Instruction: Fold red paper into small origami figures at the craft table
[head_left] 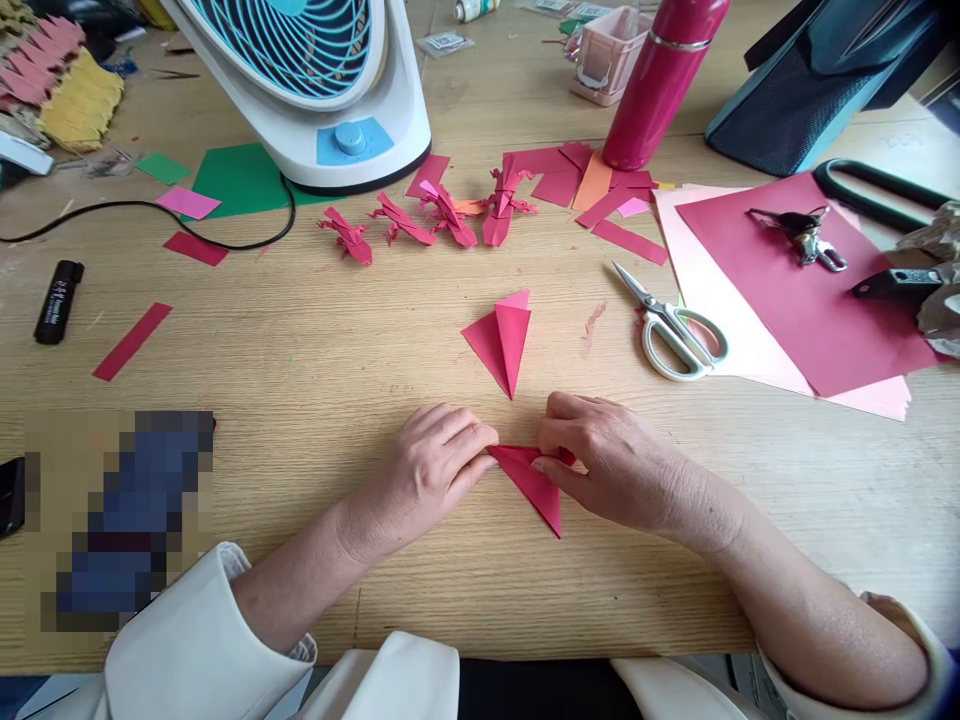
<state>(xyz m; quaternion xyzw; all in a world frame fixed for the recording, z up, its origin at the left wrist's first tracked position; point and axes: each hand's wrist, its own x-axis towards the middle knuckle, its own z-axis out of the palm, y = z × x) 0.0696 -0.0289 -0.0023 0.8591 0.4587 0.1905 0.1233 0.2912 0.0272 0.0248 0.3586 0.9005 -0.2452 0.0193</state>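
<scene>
Paper triangle (534, 482), pinched at both sides.
Its long slanting edge runs from the left hand (435, 468), closed on the left corner, down to a point aimed at the person; the right hand (604, 455) has thumb and curled fingers closed on the upper right, nearer that point. Just beyond lies a second folded piece (502, 340). Farther off, a red bottle (660, 85) and pink box (613, 52); I can't tell their contents.
</scene>
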